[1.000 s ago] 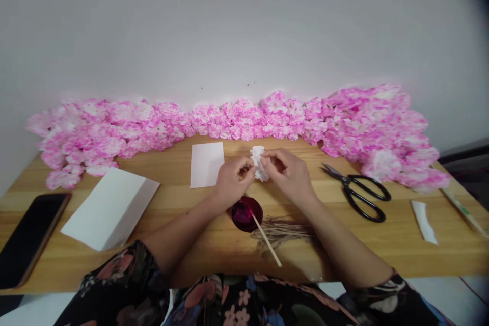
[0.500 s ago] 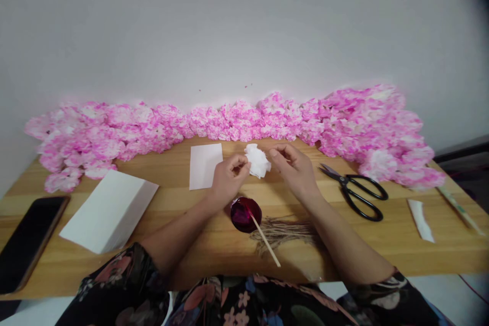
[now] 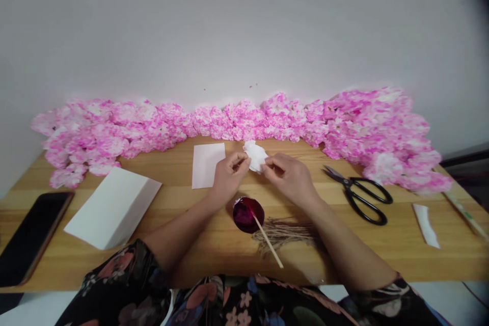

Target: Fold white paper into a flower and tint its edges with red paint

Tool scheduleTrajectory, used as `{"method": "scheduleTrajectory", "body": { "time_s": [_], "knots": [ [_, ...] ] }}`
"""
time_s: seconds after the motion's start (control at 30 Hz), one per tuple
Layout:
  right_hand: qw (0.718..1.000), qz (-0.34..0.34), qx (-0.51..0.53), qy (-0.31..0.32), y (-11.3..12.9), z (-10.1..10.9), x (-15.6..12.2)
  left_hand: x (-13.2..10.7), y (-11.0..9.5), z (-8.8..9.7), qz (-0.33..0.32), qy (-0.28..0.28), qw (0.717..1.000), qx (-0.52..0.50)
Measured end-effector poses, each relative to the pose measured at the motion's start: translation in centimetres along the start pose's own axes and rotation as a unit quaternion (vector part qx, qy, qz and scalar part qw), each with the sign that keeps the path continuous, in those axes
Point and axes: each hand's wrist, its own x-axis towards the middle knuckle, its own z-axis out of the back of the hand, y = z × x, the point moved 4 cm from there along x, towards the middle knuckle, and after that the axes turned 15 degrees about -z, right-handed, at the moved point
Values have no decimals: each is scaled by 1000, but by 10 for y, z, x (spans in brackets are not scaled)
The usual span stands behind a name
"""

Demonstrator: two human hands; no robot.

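Note:
Between my two hands is a white tissue-paper flower [image 3: 255, 157] with ruffled edges. My left hand [image 3: 231, 173] pinches its left side between thumb and fingers. At its lower right edge, the thumb and fingertips of my right hand [image 3: 287, 175] are closed on the paper. Just below my hands stands a small round dish of dark magenta liquid [image 3: 244, 216], with a thin wooden stick [image 3: 270, 244] leaning out of it. A flat square of white paper [image 3: 208, 165] lies beside my left hand. Under my right forearm is a bundle of brown twine [image 3: 288, 232].
Pink-and-white paper flowers [image 3: 244, 122] line the table's back edge along the wall. A white paper stack [image 3: 110, 206] and a phone [image 3: 36, 237] lie left. Black-handled scissors [image 3: 357, 191], a white strip [image 3: 426, 225] and a thin stick [image 3: 464, 214] lie right.
My right hand has moved left and down, and its fingers now close on the white flower's edge. The left hand keeps its pinch. The view has shifted slightly.

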Motion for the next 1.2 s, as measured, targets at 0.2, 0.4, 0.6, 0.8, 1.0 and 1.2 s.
{"method": "scheduleTrajectory", "body": {
  "time_s": [0.2, 0.4, 0.6, 0.8, 1.0, 1.2],
  "knots": [
    [977, -98, 177, 63, -5, -4, 4, -1, 0, -4, -2, 29, 999, -17],
    [955, -123, 249, 100, -6, -6, 5, -2, 2, -5, 1, 10, 998, -64],
    [939, -149, 289, 115, -11, -11, 6, 0, -9, -2, -49, 24, 998, -14],
    [955, -118, 259, 85, -10, -11, 6, 1, -23, -4, -123, 70, 987, 81],
    [972, -89, 213, 53, -4, -12, 2, 1, -13, -5, -79, 47, 990, 103],
    [976, -88, 196, 39, -4, -8, 3, 2, -11, -5, -33, 51, 997, 51]
  ]
}}
